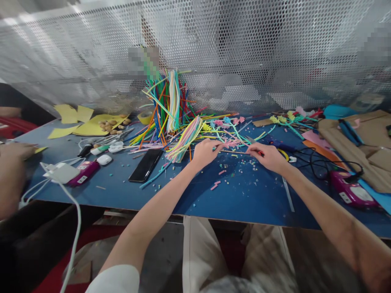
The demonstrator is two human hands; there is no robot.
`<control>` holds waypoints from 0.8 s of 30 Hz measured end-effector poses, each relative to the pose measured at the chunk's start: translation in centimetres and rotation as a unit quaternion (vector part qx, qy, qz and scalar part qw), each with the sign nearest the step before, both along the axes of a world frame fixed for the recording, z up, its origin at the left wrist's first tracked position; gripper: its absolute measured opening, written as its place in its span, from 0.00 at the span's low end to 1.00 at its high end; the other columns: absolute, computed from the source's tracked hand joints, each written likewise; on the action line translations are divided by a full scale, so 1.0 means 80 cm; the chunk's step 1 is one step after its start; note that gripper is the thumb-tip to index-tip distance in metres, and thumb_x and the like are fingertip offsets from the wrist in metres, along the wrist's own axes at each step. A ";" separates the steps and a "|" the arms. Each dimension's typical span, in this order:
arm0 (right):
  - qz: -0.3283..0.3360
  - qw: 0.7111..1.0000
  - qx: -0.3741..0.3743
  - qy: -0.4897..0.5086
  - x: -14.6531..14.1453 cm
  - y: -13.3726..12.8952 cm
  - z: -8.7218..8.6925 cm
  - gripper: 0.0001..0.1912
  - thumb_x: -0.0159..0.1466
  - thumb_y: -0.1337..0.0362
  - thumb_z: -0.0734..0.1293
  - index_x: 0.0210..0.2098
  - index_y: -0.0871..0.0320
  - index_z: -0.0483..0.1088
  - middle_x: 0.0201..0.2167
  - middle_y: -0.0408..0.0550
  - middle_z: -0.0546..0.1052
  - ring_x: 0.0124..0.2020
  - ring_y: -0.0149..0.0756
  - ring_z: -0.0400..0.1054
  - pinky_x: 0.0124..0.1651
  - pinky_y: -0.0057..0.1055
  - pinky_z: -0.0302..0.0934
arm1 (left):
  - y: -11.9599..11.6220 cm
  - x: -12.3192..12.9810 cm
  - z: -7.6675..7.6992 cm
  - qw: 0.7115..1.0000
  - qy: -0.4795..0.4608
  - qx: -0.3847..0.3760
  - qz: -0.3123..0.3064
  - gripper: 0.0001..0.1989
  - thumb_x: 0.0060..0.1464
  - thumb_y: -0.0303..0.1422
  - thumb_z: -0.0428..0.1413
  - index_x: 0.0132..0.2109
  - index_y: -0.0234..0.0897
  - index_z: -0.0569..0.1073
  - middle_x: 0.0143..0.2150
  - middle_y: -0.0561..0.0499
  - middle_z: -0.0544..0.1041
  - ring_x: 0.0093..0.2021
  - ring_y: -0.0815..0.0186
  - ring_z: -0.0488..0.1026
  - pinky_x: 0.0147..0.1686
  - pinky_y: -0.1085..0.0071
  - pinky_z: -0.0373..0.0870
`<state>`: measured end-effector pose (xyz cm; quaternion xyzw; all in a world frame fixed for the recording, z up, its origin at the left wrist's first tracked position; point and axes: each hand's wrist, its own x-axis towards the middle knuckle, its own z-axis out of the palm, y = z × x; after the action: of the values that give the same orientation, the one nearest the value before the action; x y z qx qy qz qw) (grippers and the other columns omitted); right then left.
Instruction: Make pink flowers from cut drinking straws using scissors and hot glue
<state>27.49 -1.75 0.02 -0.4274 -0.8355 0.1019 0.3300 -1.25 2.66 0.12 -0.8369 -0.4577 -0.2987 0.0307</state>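
Note:
My left hand (206, 152) is closed in a pinch on one end of a thin brownish stick (233, 151). The stick runs level across to the fingertips of my right hand (269, 156). That hand is closed as well, around a small tool with a red-and-black handle (260, 153); its kind is mostly hidden by the fingers. Just behind the stick lies a pink fuzzy pipe-cleaner piece (231, 143). Farther back are pipe-cleaner flowers (226, 121) in pink, blue and yellow on pale green stems. Small clippings (217, 185) are scattered in front of my hands.
A large bundle of coloured pipe cleaners (173, 103) stands before the perforated metal screen (244, 49). At left lie a black phone (146, 165), a purple power strip (84, 173) and yellow sheets (88, 127). Another person's arm (10, 175) rests there. Brown paper (363, 138) and a second purple power strip (354, 189) are right.

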 end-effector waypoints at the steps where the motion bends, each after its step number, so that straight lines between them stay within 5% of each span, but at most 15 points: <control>1: -0.012 1.000 0.016 0.010 0.000 0.000 0.000 0.08 0.71 0.58 0.62 0.42 0.51 0.73 0.41 0.45 0.82 0.41 0.37 0.77 0.44 0.32 0.69 | 0.000 0.000 0.000 1.000 -0.002 0.001 -0.004 0.13 0.66 0.44 0.54 0.44 0.47 0.82 0.41 0.52 0.83 0.42 0.63 0.76 0.37 0.70 0.67; 15: -0.030 0.975 0.118 0.187 -0.013 -0.005 0.005 0.04 0.65 0.60 0.70 0.37 0.51 0.79 0.40 0.45 0.82 0.44 0.39 0.78 0.51 0.39 0.71 | -0.010 0.005 0.006 0.995 -0.019 0.034 -0.087 0.15 0.67 0.44 0.52 0.44 0.45 0.82 0.39 0.52 0.84 0.39 0.64 0.73 0.38 0.69 0.68; 19: -0.027 0.969 0.109 0.221 -0.017 -0.004 0.004 0.04 0.64 0.61 0.70 0.35 0.51 0.79 0.36 0.46 0.81 0.39 0.38 0.76 0.45 0.38 0.71 | -0.013 0.008 0.008 0.994 -0.032 0.032 -0.103 0.17 0.68 0.43 0.51 0.42 0.43 0.82 0.38 0.51 0.84 0.37 0.64 0.73 0.41 0.67 0.68; 24: -0.026 0.966 0.078 0.245 -0.017 -0.003 -0.002 0.05 0.64 0.61 0.70 0.37 0.51 0.79 0.38 0.46 0.82 0.42 0.40 0.77 0.49 0.41 0.72 | -0.013 0.010 0.009 0.995 -0.010 0.046 -0.093 0.17 0.68 0.43 0.50 0.42 0.42 0.81 0.40 0.51 0.84 0.39 0.63 0.73 0.43 0.64 0.65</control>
<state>26.13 -1.96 -0.16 -0.3837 -0.7232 0.1300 0.5594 -0.45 1.60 0.85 -0.8704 -0.3641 -0.3293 0.0365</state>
